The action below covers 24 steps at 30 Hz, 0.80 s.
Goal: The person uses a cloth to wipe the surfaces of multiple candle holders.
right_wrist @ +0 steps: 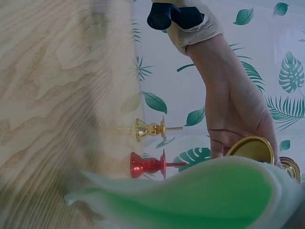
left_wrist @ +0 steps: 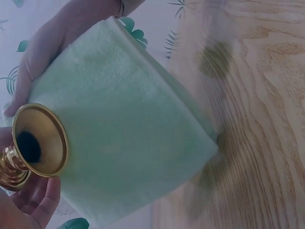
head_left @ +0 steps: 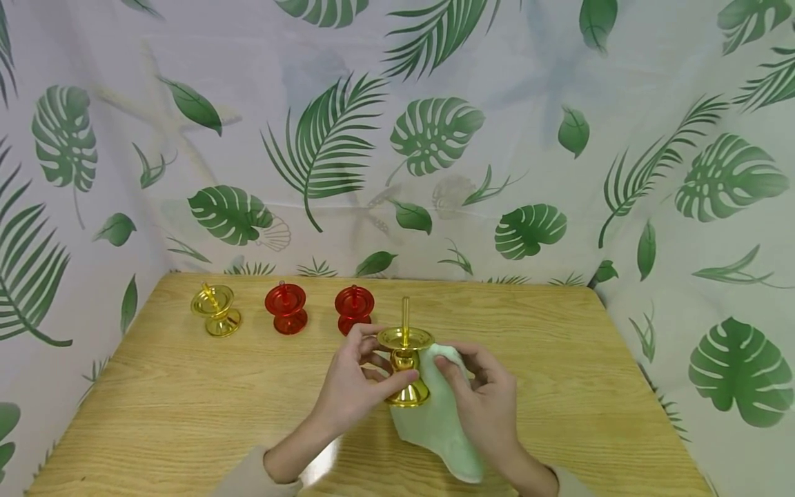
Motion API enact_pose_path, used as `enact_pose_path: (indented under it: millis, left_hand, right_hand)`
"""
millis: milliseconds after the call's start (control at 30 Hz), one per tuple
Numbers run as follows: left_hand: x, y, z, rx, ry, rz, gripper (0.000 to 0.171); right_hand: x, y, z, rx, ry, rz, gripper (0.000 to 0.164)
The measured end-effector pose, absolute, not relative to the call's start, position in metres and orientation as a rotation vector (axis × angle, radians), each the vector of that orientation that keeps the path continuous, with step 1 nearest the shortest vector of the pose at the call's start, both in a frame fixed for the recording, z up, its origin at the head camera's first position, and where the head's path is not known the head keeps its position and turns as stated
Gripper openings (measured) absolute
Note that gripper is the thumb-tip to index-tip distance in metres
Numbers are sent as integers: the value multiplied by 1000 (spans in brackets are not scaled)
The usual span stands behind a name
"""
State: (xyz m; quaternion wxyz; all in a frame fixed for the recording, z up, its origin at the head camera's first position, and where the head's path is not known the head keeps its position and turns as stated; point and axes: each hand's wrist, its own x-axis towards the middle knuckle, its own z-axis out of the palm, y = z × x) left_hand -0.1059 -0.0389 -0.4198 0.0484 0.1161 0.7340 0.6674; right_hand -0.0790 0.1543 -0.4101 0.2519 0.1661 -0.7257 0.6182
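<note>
A shiny gold candle holder (head_left: pixel 406 359) with a dish and an upright spike is held upright above the table by my left hand (head_left: pixel 352 383), thumb in front and fingers behind. Its hollow base (left_wrist: pixel 40 139) with a dark inside shows in the left wrist view. My right hand (head_left: pixel 491 400) pinches a pale green cloth (head_left: pixel 435 421) near its top edge, just right of the candle holder. The cloth hangs down behind and below the candle holder. In the right wrist view the cloth (right_wrist: pixel 190 195) hides part of the holder.
Another gold candle holder (head_left: pixel 217 310) and two red candle holders (head_left: pixel 288 308) stand in a row along the back left of the wooden table (head_left: pixel 186 400). A white curtain (head_left: pixel 348 166) printed with green leaves surrounds the table at the back and sides.
</note>
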Motion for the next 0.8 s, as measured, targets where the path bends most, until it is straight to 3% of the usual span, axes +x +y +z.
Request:
enact_pose_path:
  millis: [300,800]
  left_hand:
    - [-101,-41,-415,349,2244,1997,61]
    - [-105,-45,-414,337,2080,2070,66]
  right_hand:
    - [-82,155,-412,380,-1977,1727,16]
    - [-84,155,-422,587,-1874,1747,21]
